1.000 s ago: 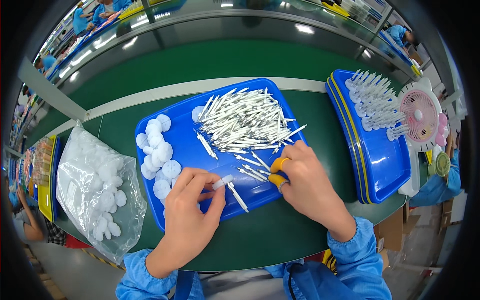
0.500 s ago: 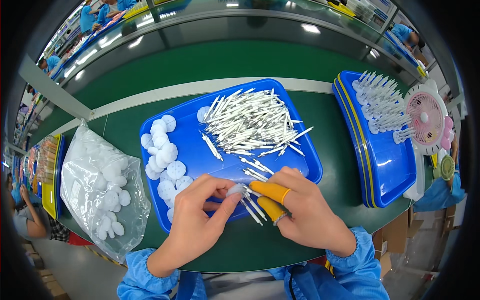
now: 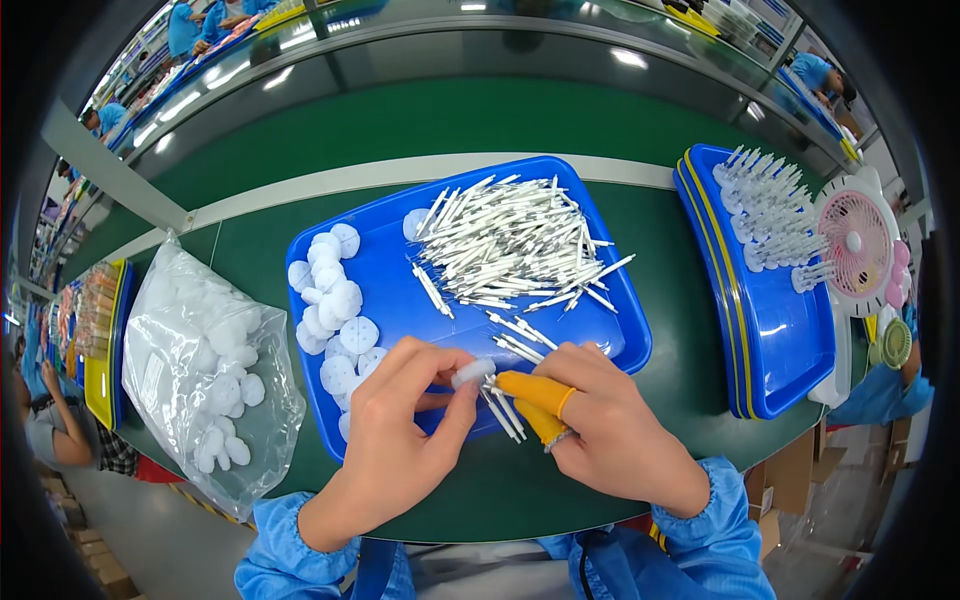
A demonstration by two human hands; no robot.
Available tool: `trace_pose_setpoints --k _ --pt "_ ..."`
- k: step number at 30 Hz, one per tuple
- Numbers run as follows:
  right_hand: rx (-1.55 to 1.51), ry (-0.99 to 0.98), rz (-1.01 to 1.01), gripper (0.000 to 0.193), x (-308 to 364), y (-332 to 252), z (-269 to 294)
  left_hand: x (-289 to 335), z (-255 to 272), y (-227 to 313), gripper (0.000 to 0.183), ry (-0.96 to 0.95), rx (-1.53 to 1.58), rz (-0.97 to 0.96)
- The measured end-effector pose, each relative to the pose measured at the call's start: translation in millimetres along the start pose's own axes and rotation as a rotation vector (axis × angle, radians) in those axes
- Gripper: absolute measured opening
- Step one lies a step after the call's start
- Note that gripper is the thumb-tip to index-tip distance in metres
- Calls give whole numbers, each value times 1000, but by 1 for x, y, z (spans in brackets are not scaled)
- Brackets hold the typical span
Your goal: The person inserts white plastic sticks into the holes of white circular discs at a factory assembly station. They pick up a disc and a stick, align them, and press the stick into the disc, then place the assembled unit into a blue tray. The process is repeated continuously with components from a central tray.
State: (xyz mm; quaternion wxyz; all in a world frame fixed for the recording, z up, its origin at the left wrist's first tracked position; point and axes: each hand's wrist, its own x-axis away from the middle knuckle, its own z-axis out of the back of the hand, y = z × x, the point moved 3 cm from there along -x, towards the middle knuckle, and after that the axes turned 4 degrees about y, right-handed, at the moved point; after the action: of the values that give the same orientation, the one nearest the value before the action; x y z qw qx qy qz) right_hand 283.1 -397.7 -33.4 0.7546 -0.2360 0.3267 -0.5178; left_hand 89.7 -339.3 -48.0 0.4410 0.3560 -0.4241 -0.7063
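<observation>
Between the thumb and fingers of my left hand (image 3: 405, 425) is a small white disc (image 3: 473, 374), tilted up on its edge. Yellow finger cots cover the thumb and forefinger of my right hand (image 3: 600, 415), which pinch a thin white stick at the disc's face. Several white sticks (image 3: 503, 415) hang down from the disc between the hands. Both hands are over the near edge of a blue tray (image 3: 385, 265). A large heap of white sticks (image 3: 515, 240) lies in that tray, with loose white discs (image 3: 335, 300) along its left side.
On the left lies a clear plastic bag (image 3: 200, 370) of white discs. Stacked blue and yellow trays (image 3: 785, 345) at the right carry discs with sticks standing in them (image 3: 770, 205). A pink and white fan (image 3: 857, 243) stands beside them. Other people work beyond the bench.
The disc has tipped more edge-on between my left fingers. My right thumb and forefinger have closed in against it. The view has shifted slightly.
</observation>
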Motion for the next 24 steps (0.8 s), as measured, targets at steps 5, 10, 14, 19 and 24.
trace_pose_setpoints --k 5,10,14,19,24 --pt "73 -30 -37 36 -1 6 0 1 -2 -2 16 16 -59 -41" --pt "78 46 -11 49 -4 -1 -6 3 -3 -1 14 34 -69 -24" --pt "52 35 -15 42 -2 -4 -15 3 -6 -3 13 40 -101 -104" --pt "-89 122 -52 38 0 -7 -18 5 -4 3 15 29 -152 -138" --pt "-85 179 -31 32 6 -4 -25 9 -4 4 18 10 -178 -149"
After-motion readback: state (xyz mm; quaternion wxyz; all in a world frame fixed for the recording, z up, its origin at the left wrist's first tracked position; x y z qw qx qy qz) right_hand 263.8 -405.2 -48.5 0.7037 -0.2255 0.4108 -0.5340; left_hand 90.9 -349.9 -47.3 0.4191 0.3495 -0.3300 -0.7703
